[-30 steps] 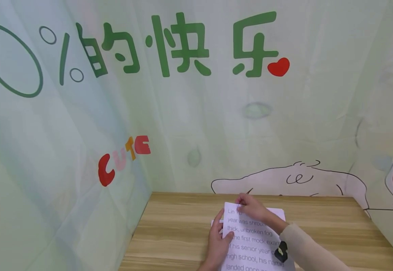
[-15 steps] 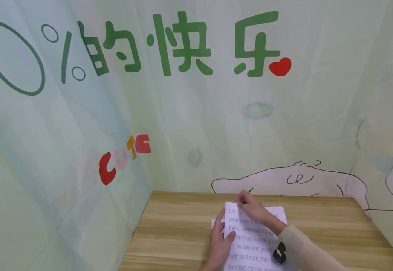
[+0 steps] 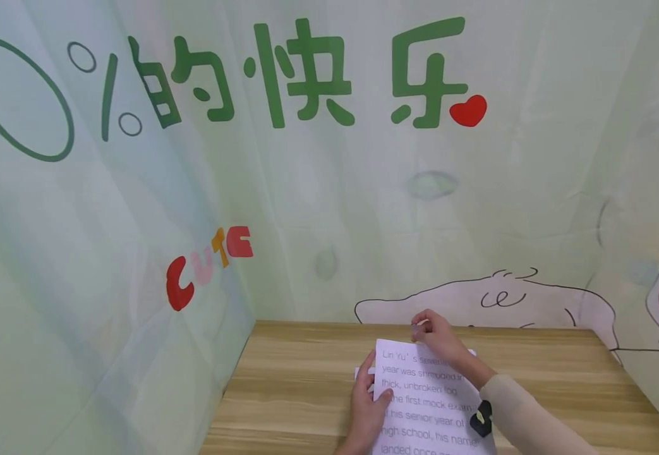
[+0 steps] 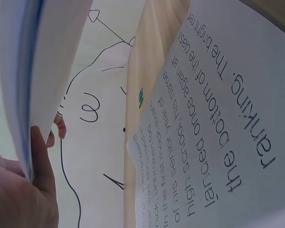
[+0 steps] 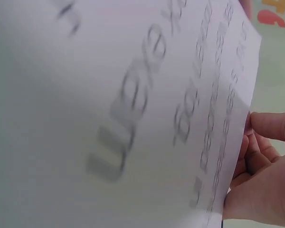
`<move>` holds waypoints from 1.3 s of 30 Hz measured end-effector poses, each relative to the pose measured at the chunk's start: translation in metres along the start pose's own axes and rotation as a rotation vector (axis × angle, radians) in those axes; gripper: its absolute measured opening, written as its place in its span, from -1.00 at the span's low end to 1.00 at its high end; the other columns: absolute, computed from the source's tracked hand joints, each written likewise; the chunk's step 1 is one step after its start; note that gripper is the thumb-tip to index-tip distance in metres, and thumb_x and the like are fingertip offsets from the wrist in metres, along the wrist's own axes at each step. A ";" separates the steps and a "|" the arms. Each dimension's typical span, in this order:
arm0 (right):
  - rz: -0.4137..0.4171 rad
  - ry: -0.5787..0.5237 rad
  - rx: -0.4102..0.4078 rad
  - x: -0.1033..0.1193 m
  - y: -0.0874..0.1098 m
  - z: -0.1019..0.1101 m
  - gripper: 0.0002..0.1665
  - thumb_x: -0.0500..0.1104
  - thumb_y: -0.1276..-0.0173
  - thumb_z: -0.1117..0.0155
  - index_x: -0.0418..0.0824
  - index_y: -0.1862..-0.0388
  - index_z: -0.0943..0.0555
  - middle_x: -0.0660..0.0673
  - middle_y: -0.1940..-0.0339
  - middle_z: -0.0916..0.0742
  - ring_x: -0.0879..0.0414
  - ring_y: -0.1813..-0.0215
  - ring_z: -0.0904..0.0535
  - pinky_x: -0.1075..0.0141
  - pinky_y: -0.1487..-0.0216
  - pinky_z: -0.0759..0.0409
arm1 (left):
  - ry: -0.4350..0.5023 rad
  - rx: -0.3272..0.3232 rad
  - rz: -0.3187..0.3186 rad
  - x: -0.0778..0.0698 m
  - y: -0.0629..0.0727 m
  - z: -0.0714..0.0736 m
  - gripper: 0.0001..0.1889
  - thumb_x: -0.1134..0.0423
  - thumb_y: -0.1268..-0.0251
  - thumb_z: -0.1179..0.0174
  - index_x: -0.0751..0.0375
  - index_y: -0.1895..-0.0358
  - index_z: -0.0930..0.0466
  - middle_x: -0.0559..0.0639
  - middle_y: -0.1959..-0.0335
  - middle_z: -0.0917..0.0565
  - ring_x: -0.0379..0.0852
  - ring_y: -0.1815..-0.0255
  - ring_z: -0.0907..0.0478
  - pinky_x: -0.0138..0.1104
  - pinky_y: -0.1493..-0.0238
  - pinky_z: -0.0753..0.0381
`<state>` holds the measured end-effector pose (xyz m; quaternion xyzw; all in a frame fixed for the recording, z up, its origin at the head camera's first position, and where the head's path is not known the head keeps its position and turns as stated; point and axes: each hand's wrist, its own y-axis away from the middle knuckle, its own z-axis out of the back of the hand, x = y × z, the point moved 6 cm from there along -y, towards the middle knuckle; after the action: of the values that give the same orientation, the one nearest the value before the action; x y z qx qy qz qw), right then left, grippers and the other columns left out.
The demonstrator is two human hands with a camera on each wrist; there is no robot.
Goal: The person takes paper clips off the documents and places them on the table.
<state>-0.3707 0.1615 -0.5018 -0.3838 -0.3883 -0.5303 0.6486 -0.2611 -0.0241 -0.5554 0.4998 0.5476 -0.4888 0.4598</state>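
My left hand (image 3: pixel 370 404) grips a stack of printed sheets (image 3: pixel 420 404) by its left edge, thumb on the front, fingers behind. The stack stands tilted up, with large English text facing me. In the left wrist view the left hand (image 4: pixel 26 187) holds white sheets (image 4: pixel 57 61) seen edge-on. My right hand (image 3: pixel 440 341) is at the top edge of the stack, its thumb and fingers pinching a small purplish clip-like thing (image 3: pixel 414 328). In the right wrist view the right hand (image 5: pixel 261 166) curls beside the sheets' edge; the small thing is hidden there.
The sheets are over a wooden table (image 3: pixel 289 379). A small green object (image 4: pixel 140 98) lies on the tabletop in the left wrist view. A printed curtain (image 3: pixel 329 189) closes off the back and sides. A black device (image 3: pixel 481 418) sits at the right sleeve's cuff.
My right hand has moved right and slightly up along the top edge of the sheets, away from their left corner, uncovering more of the first line. The left hand has stayed in place.
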 end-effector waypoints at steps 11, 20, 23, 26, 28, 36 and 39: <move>-0.041 0.076 -0.012 -0.028 0.005 0.036 -0.67 -0.44 -0.34 -0.34 -0.36 -0.08 -0.57 -0.15 0.33 -0.70 0.04 0.28 -0.59 0.37 0.28 -0.55 | -0.014 -0.010 0.027 0.003 0.001 0.007 -0.12 0.65 -0.30 -0.16 0.02 -0.67 -0.22 0.19 -0.03 -0.62 -0.06 0.21 -0.71 -0.31 0.23 -0.79; -0.080 0.125 -0.024 -0.053 0.014 0.062 -0.68 -0.38 -0.34 -0.37 -0.35 -0.04 -0.54 -0.19 0.21 -0.74 0.01 0.16 -0.66 0.23 0.16 -0.62 | -0.035 -0.022 0.036 0.003 0.002 0.014 -0.13 0.64 -0.31 -0.17 -0.02 -0.66 -0.24 0.17 -0.03 -0.63 -0.07 0.22 -0.70 -0.31 0.25 -0.78; -0.076 0.147 -0.021 -0.058 0.018 0.069 -0.69 -0.36 -0.38 -0.35 -0.36 -0.06 -0.55 -0.19 0.20 -0.76 0.00 0.14 -0.68 0.15 0.12 -0.67 | -0.032 -0.019 0.040 0.004 0.002 0.016 -0.13 0.63 -0.31 -0.17 0.00 -0.67 -0.22 0.17 -0.03 -0.62 -0.06 0.22 -0.70 -0.29 0.25 -0.78; -0.082 0.170 -0.018 -0.067 0.021 0.078 -0.70 -0.34 -0.41 -0.32 -0.38 -0.07 -0.55 -0.19 0.22 -0.77 -0.04 0.14 -0.70 0.08 0.10 -0.70 | -0.032 -0.023 0.044 0.005 0.001 0.017 -0.13 0.62 -0.32 -0.18 0.00 -0.67 -0.21 0.17 -0.03 -0.62 -0.05 0.23 -0.71 -0.28 0.27 -0.79; -0.097 0.190 -0.023 -0.075 0.023 0.084 -0.71 -0.32 -0.41 -0.32 -0.36 -0.06 -0.56 -0.18 0.21 -0.77 -0.04 0.14 -0.70 0.09 0.11 -0.69 | -0.036 -0.029 0.045 0.005 0.001 0.018 -0.12 0.62 -0.31 -0.18 0.00 -0.67 -0.21 0.18 -0.03 -0.62 -0.05 0.24 -0.70 -0.27 0.27 -0.79; -0.133 0.224 -0.064 -0.101 0.030 0.107 -0.68 -0.32 -0.30 -0.41 -0.38 0.02 -0.56 -0.20 0.20 -0.77 0.01 0.17 -0.68 0.21 0.19 -0.64 | -0.039 -0.026 0.035 0.006 0.001 0.019 -0.12 0.62 -0.31 -0.18 0.01 -0.67 -0.21 0.19 -0.02 -0.62 -0.04 0.25 -0.71 -0.27 0.28 -0.79; -0.129 0.226 -0.056 -0.109 0.031 0.111 -0.69 -0.35 -0.28 -0.41 -0.39 0.05 -0.55 -0.18 0.25 -0.76 0.02 0.22 -0.67 0.21 0.23 -0.59 | -0.040 -0.028 0.034 0.006 0.001 0.018 -0.12 0.62 -0.31 -0.19 0.02 -0.68 -0.21 0.19 -0.01 -0.63 -0.04 0.26 -0.71 -0.28 0.28 -0.79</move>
<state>-0.3654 0.3098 -0.5588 -0.3137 -0.3220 -0.6213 0.6418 -0.2600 -0.0416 -0.5634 0.4927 0.5364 -0.4832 0.4858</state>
